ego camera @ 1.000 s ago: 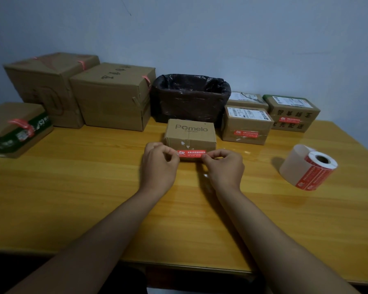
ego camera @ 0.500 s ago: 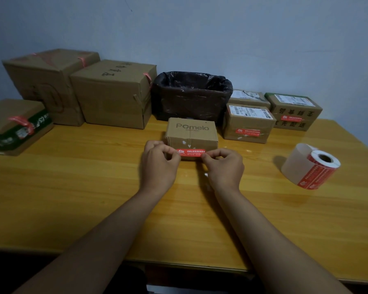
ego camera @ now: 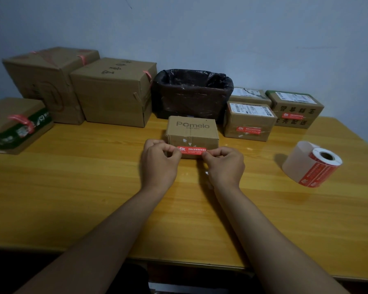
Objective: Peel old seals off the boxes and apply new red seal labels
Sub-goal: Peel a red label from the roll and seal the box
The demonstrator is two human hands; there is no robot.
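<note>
A small cardboard box [ego camera: 192, 132] printed "Pomelo" stands at the middle of the wooden table [ego camera: 72, 187]. A red seal label [ego camera: 192, 150] is stretched flat across the lower part of its near face. My left hand [ego camera: 159, 164] pinches the label's left end and my right hand [ego camera: 224, 166] pinches its right end. White scraps of an old seal show on the box face above the label. A roll of red seal labels [ego camera: 312, 164] lies on its side to the right.
Two big cardboard boxes [ego camera: 113, 92] and a flat green-edged box [ego camera: 15, 124] stand at the back left. A bin lined with a black bag [ego camera: 191, 94] is behind the small box. Three smaller parcels [ego camera: 250, 122] stand at the back right, two with red labels.
My hands and the label stay in nearly the same place against the box's near face; only the view shifts slightly.
</note>
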